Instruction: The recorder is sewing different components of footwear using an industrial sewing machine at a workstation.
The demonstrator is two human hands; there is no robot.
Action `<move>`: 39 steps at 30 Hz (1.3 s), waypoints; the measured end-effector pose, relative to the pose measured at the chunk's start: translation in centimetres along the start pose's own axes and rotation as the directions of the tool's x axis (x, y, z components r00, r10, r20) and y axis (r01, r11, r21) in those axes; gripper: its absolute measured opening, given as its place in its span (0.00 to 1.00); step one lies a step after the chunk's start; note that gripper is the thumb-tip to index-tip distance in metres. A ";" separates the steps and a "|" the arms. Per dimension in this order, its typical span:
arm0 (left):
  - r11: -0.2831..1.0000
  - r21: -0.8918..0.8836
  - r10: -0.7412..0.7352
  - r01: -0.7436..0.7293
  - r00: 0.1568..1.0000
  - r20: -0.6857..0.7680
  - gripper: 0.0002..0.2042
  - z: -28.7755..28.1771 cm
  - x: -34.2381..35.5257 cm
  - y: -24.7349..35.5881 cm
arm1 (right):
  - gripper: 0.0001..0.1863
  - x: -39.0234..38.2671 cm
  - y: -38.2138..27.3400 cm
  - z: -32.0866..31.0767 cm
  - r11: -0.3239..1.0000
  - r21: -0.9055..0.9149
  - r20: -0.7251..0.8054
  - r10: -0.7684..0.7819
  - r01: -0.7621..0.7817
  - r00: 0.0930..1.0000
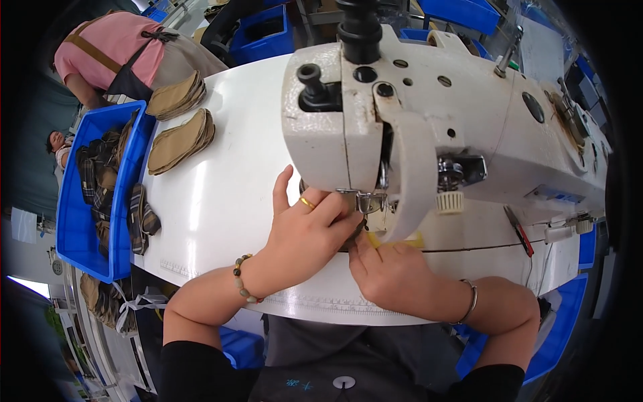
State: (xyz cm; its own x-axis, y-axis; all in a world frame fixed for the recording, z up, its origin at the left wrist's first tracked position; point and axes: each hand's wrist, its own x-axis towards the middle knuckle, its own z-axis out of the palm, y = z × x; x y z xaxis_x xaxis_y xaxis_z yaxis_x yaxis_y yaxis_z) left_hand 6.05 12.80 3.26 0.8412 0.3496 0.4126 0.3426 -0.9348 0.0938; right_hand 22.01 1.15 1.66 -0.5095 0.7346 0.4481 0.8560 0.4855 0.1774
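A white sewing machine (321, 134) stands over the white table. My left hand (301, 238) is at the needle and presser foot (368, 201), thumb and index closed on a small dark fabric piece (355, 231), little finger raised. My right hand (392, 275) is closed on the near side of the same piece, just in front of the foot, its fingers partly curled. The piece is mostly hidden by my fingers. Something yellow (408, 239) lies under the machine beside my right fingers.
Left are two tan fabric stacks (179, 144), a blue bin (124, 234) of plaid pieces and loose plaid pieces (140, 218). A red-handled tool (522, 238) lies right. A person in pink (127, 53) bends at upper left; another person (60, 144) is behind. Blue bins (261, 37) stand around.
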 end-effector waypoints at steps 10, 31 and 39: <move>0.990 -0.137 0.040 -0.031 0.997 0.063 0.10 0.3 0.3 -1.1 | 0.13 -0.4 -1.0 -0.3 1.000 0.028 0.030 0.009 -0.010 1.000; 0.996 -0.084 -0.013 0.024 0.991 0.132 0.08 -0.3 0.9 -1.6 | 0.17 -0.1 0.8 1.2 0.993 0.052 -0.036 0.106 -0.104 0.994; 0.981 0.155 0.092 -0.118 0.982 0.167 0.11 -2.2 -0.3 -0.6 | 0.19 -0.1 0.5 0.6 0.987 0.065 0.069 0.139 -0.144 0.988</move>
State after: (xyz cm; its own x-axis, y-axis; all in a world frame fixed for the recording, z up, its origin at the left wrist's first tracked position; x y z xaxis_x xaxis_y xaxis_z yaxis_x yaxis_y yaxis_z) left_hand 4.64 13.13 5.04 0.9270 0.2675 0.2628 0.3014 -0.9485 -0.0978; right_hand 22.45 1.62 1.17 -0.3900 0.8262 0.4066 0.9129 0.4047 0.0534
